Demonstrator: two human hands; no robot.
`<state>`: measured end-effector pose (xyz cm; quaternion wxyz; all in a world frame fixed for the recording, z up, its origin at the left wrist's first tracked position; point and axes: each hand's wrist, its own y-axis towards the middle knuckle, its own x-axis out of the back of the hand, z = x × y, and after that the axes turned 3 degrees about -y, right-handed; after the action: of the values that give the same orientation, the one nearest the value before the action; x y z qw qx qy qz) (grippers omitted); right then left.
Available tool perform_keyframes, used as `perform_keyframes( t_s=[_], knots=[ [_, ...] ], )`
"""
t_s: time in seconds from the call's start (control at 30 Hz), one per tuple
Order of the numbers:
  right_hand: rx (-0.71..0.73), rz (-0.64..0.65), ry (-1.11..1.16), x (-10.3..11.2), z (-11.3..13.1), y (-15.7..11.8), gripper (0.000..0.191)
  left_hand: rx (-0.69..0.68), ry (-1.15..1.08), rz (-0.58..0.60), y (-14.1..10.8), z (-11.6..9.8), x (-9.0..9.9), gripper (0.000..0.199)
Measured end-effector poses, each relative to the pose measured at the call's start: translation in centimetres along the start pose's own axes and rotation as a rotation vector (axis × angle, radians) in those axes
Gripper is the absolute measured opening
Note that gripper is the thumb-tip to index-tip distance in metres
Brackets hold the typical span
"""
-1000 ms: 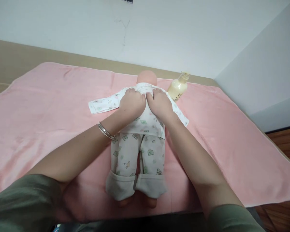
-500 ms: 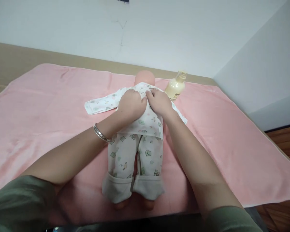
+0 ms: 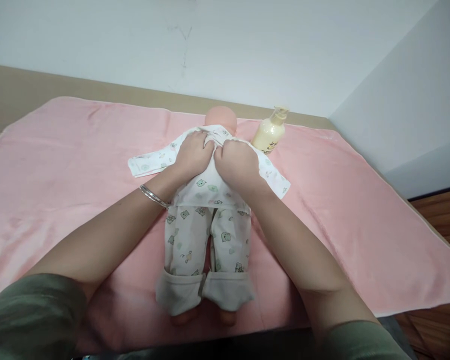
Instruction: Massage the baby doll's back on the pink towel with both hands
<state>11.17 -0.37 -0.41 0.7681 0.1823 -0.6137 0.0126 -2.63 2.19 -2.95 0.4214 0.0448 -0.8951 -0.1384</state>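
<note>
A baby doll (image 3: pixel 220 118) lies with its head away from me, dressed in a white printed shirt (image 3: pixel 206 186) and matching trousers (image 3: pixel 227 237) with turned-up cuffs. My left hand (image 3: pixel 194 154) is closed on the upper front of the shirt, a little left of its middle. Close beside it, my right hand (image 3: pixel 238 162) grips the same cloth with curled fingers. Both hands hide the collar area and part of the chest. The shirt's sleeves spread out to either side, and the doll's feet show below the cuffs.
A pink blanket (image 3: pixel 97 135) covers the table under the doll. A pale yellow pump bottle (image 3: pixel 270 132) stands right of the doll's head. Behind the table's far edge (image 3: pixel 26 82) rises a white wall (image 3: pixel 255 50), meeting another wall at right.
My right hand has shifted slightly left and down over the shirt front, its fingers more curled. More of the right sleeve shows. The whole view has moved a little.
</note>
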Motion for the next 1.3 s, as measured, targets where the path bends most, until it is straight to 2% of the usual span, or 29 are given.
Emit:
perform_keyframes(
  t_s=[0.07, 0.17, 0.53, 0.8, 0.93, 1.13, 1.3],
  knots=[
    [-0.032, 0.011, 0.1, -0.2, -0.7, 0.7, 0.044, -0.001, -0.004, -0.01, -0.1, 0.0, -0.2, 0.049],
    [-0.009, 0.019, 0.177, -0.5, -1.6, 1.6, 0.051, -0.002, -0.002, -0.022, -0.1, -0.2, -0.2, 0.048],
    [0.014, 0.015, 0.158, -0.9, -1.7, 1.7, 0.055, -0.029, 0.024, 0.0, -0.1, -0.1, -0.1, 0.046],
    [0.028, 0.039, 0.144, -0.8, -1.8, 1.8, 0.056, -0.047, 0.012, 0.005, 0.0, 0.1, -0.1, 0.055],
    [0.045, 0.054, 0.097, -0.4, -1.1, 1.2, 0.054, -0.061, -0.017, 0.005, 0.0, 0.3, 0.0, 0.054],
    [0.103, 0.042, -0.176, 0.1, 1.3, -0.7, 0.048, -0.064, -0.011, 0.013, 0.0, 0.4, 0.1, 0.048],
    [0.126, 0.046, -0.115, -0.1, 1.1, -0.4, 0.043, -0.067, 0.024, 0.013, 0.1, 0.4, 0.1, 0.05]
  ],
)
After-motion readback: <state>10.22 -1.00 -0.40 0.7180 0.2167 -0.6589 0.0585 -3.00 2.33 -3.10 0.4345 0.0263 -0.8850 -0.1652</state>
